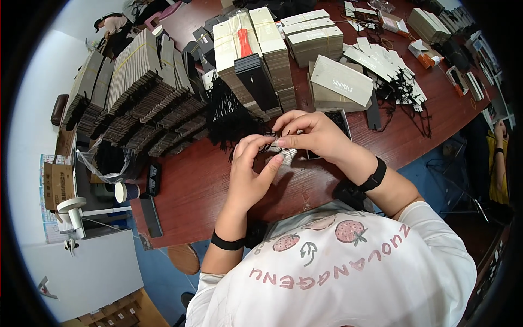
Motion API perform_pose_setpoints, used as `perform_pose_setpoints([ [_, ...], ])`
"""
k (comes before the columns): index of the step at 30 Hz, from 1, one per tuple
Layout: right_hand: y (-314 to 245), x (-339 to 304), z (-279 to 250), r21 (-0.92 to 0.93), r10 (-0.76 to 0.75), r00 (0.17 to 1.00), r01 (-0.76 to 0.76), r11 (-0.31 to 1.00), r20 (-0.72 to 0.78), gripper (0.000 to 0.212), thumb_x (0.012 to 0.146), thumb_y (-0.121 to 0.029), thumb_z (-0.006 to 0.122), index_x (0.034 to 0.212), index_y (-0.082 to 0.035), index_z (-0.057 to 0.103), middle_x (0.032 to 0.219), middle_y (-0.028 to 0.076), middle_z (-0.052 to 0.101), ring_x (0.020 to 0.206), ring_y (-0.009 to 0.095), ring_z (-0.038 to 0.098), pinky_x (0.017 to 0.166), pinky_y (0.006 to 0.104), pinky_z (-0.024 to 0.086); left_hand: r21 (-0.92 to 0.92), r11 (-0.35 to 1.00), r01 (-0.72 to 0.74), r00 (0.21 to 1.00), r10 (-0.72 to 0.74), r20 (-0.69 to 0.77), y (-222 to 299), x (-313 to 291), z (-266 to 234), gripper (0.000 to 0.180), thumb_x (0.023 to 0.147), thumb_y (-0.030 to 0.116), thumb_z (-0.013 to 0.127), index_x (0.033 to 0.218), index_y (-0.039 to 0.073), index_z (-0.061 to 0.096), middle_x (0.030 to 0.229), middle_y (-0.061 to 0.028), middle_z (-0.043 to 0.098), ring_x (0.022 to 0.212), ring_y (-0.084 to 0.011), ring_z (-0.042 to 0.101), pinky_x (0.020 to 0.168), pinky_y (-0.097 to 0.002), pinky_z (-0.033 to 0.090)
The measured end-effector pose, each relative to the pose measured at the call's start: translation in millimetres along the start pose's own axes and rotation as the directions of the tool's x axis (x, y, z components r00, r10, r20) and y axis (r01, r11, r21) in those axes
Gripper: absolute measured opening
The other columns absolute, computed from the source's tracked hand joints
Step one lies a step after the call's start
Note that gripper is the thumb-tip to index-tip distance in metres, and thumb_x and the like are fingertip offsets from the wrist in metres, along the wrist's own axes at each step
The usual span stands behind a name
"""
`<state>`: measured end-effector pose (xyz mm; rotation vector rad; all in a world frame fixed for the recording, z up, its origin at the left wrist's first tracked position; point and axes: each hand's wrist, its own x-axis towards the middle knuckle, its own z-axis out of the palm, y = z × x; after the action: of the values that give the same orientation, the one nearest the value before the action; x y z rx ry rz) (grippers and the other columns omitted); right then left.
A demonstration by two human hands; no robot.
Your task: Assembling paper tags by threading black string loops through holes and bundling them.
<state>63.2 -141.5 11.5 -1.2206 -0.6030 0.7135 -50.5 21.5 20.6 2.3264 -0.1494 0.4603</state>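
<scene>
1. Both hands meet over the surface (pixel 218 180): left hand (pixel 248 174) and right hand (pixel 313 133) are pinched shut on one small tag (pixel 283 154) with black string (pixel 268 135).
2. Done, I'd judge: strung tags (pixel 381 62) lie fanned far right.
3. Left: tall tag stacks (pixel 147 92) and a bundle of black strings (pixel 226 114) wait.

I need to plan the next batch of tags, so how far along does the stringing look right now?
Done, it seems: a spread of pale tags with black cords lies at the table's far right. In hand: left hand and right hand pinch a small tag and a dark cord together. Left: long rows of stacked tags and bundled stacks, plus a heap of loose black cords, so much remains.
</scene>
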Motion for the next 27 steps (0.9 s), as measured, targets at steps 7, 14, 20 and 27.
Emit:
perform_pose_setpoints([
  [7, -4.2, -2.3, 0.3, 0.023, -0.049, 0.992, 0.052, 0.998, -0.118, 0.015, 0.074, -0.015, 0.075, 0.083, -0.002, 0.070, 0.094, 0.004, 0.054, 0.080, 0.011, 0.054, 0.069, 0.0248, 0.044, -0.914, 0.165, 0.370, 0.929, -0.089, 0.360, -6.3, 26.9, 32.1, 0.041, 0.092, 0.021, 0.057, 0.124, 0.001, 0.040, 0.088, -0.0026, 0.052, 0.077, -0.0122, 0.051, 0.079, -0.0290, 0.044],
  [14, 8.0, -8.9, -21.5, -0.380, -0.308, 0.916, 0.198, 0.904, -0.255, 0.017, 0.075, -0.014, 0.075, 0.084, -0.001, 0.069, 0.079, 0.005, 0.059, 0.076, 0.012, 0.056, 0.068, 0.0233, 0.045, -0.856, 0.260, 0.447, 0.885, -0.264, 0.382, -10.6, 31.3, 54.4, 0.016, 0.093, 0.018, 0.055, 0.101, 0.005, 0.054, 0.068, 0.0073, 0.041, 0.051, -0.0015, 0.030, 0.043, -0.0168, 0.022],
  [20, -19.0, -23.6, -29.6, -0.765, -0.120, 0.957, -0.132, 0.631, -0.264, 0.015, 0.074, -0.016, 0.072, 0.083, -0.005, 0.066, 0.073, 0.006, 0.061, 0.066, 0.017, 0.059, 0.060, 0.0275, 0.048, -0.836, 0.403, 0.373, 0.906, -0.350, 0.236, -20.1, 22.0, 47.2, 0.012, 0.090, 0.014, 0.060, 0.092, 0.003, 0.063, 0.071, 0.0058, 0.053, 0.055, 0.0010, 0.037, 0.047, -0.0157, 0.027],
  [27, 5.2, -31.5, -38.0, -0.987, -0.090, 0.996, 0.023, 0.157, 0.009, 0.008, 0.069, -0.016, 0.070, 0.073, -0.010, 0.068, 0.078, 0.005, 0.061, 0.072, 0.026, 0.062, 0.063, 0.0361, 0.050, -0.832, 0.459, 0.312, 0.924, -0.351, 0.153, -19.0, 18.5, 50.0, 0.016, 0.091, 0.014, 0.058, 0.095, -0.001, 0.062, 0.062, 0.0051, 0.047, 0.049, -0.0007, 0.034, 0.043, -0.0172, 0.025],
])
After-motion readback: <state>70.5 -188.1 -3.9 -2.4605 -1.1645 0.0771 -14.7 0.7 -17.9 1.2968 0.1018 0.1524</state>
